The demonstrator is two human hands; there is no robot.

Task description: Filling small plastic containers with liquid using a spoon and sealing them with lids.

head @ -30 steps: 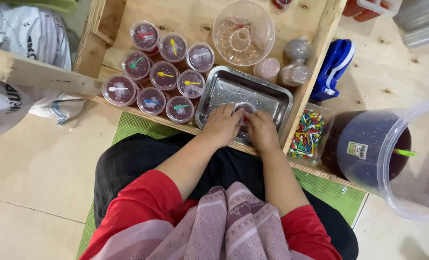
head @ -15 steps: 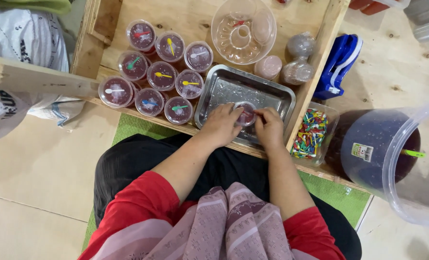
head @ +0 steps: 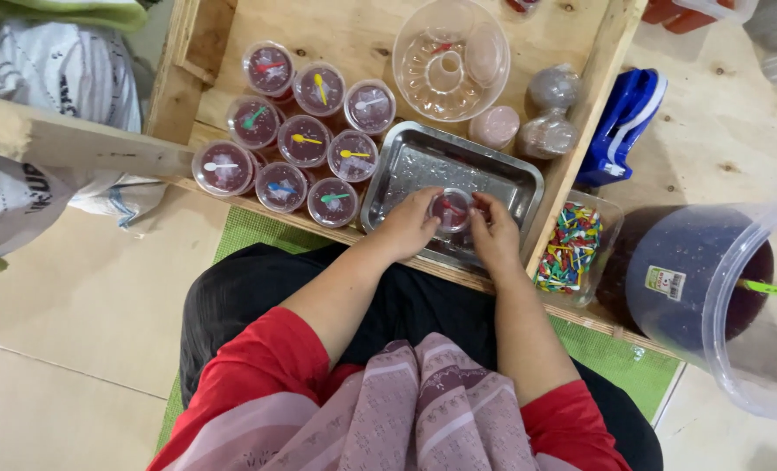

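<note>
just one view for me, the head cam; it looks almost straight down, close over my lap and the wooden crate [head: 336, 26]

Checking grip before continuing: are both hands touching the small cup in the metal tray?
Touching: head view shows left hand and right hand fingers against the small cup.

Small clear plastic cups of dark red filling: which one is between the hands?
The small clear plastic cup inside the metal tray, held between left hand and right hand. The other cups stand clustered left of the tray, spoons on lids.
</note>
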